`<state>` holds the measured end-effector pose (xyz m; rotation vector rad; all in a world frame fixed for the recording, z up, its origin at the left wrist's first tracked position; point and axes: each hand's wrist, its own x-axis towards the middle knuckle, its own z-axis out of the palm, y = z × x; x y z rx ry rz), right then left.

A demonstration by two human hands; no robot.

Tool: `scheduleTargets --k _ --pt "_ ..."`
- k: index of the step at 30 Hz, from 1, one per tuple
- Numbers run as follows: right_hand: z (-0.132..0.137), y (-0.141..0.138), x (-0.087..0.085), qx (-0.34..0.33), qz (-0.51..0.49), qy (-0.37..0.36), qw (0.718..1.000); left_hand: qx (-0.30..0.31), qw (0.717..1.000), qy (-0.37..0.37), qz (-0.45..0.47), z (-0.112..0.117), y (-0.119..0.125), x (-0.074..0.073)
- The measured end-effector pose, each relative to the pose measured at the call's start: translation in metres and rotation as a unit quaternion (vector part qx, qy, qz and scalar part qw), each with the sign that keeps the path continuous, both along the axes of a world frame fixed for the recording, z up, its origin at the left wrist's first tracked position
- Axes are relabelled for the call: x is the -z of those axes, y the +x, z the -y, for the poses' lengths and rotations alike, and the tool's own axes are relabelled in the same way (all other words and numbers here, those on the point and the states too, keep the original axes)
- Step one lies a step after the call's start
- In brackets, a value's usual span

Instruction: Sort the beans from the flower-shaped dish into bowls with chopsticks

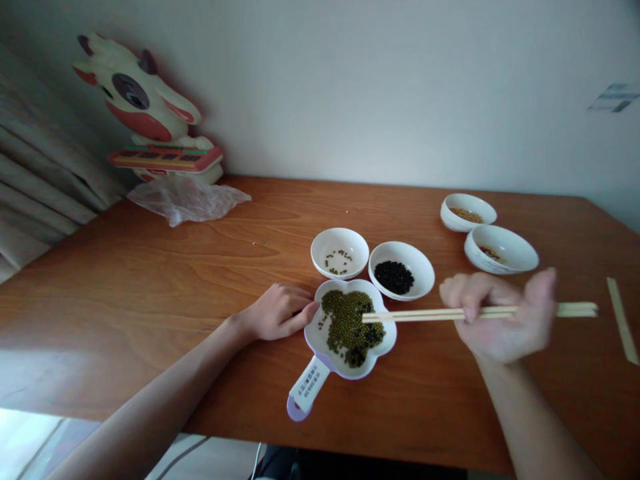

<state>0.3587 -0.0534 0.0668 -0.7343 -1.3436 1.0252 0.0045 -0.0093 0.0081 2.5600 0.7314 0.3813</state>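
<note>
A flower-shaped white dish (387, 340) with a purple handle holds a heap of mixed green and black beans (350, 325). My left hand (277, 312) rests on the table with its fingertips curled against the dish's left rim. My right hand (500, 313) grips a pair of wooden chopsticks (425, 313) held level, their tips over the beans. Behind the dish stand a white bowl (339, 252) with a few green beans and a white bowl (401, 269) with black beans.
Two more white bowls (468, 212) (501, 249) sit at the back right. A paper chopstick sleeve (623, 329) lies at the right edge. A crumpled plastic bag (187, 198) and a cow-shaped toy (145, 113) stand at the back left by the wall.
</note>
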Motion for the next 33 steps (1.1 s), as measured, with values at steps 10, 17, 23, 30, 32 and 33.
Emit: scheduleTargets --k 10,17,23,30,32,33 --pt "0.002 -0.015 0.018 -0.166 0.141 -0.112 0.970 0.004 1.000 -0.009 0.005 0.001 0.000 0.001" --pt "0.001 -0.015 0.017 -0.157 0.144 -0.092 0.973 0.002 1.000 0.000 0.012 0.001 0.000 0.001" --pt "0.001 -0.016 0.021 -0.166 0.155 -0.099 0.969 0.005 1.000 -0.014 0.003 0.001 -0.001 0.000" --pt "0.002 -0.018 0.026 -0.157 0.150 -0.106 0.970 0.010 1.000 -0.021 -0.001 0.000 0.000 0.000" --pt "0.002 -0.019 0.025 -0.159 0.142 -0.103 0.972 0.010 1.000 -0.021 -0.001 0.000 0.000 0.000" --pt "0.002 -0.019 0.025 -0.162 0.139 -0.101 0.972 0.008 1.000 -0.021 0.000 0.000 0.000 -0.001"
